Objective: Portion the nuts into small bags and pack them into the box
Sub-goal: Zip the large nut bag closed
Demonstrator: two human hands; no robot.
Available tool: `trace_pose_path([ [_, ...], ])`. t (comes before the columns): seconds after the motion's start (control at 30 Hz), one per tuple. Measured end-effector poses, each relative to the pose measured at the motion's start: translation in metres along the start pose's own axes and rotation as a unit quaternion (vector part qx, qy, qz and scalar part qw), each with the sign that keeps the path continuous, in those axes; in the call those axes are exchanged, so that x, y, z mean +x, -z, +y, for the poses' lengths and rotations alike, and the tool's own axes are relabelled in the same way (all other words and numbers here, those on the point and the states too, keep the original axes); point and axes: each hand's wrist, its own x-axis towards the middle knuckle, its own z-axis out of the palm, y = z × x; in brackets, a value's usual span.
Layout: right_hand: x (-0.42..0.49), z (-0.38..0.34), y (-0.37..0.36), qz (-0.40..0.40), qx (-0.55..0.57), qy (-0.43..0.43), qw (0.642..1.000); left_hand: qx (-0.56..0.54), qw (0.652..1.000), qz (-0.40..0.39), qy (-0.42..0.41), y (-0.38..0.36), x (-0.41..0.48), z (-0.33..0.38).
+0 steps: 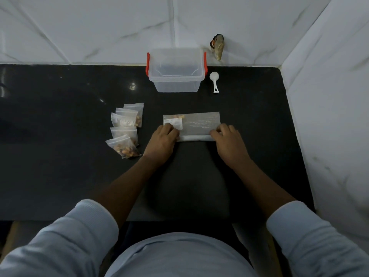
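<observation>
A large, nearly flat clear nut bag [196,122] with a white label lies on the black counter [60,156], its near edge rolled into a fold. My left hand [162,139] grips the fold's left end, fingers curled. My right hand [229,142] grips the right end the same way. A few nuts show at the bag's far left corner. Several small zip bags [125,129] filled with nuts lie in a row to the left. A clear plastic box [176,69] with red handles stands open at the back, nothing visible inside it.
A white measuring scoop [214,80] lies right of the box. White marble-tiled walls close the back and right side. A damaged spot [217,46] marks the back wall above the scoop. The counter's front edge runs near my sleeves.
</observation>
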Motion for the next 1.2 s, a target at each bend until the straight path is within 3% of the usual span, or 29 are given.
trace_pose_path([
  [0.1,-0.001,0.004,-0.004,0.000,-0.006,0.002,1.000,0.050,0.998,0.014,0.028,-0.002,-0.001,0.001],
  [0.3,-0.006,0.009,-0.008,0.007,0.007,0.017,1.000,0.033,0.999,0.027,0.032,-0.008,-0.013,-0.007],
  [0.57,0.020,0.014,-0.002,-0.017,0.045,-0.020,0.999,0.049,0.998,-0.032,0.019,0.009,0.017,-0.012],
  [0.77,0.023,0.017,-0.011,0.000,0.026,-0.012,1.000,0.076,0.995,-0.011,0.057,0.004,0.017,-0.011],
  [1.2,0.048,0.017,0.004,-0.054,0.018,-0.023,0.998,0.029,0.996,-0.010,0.078,0.016,0.031,-0.022],
])
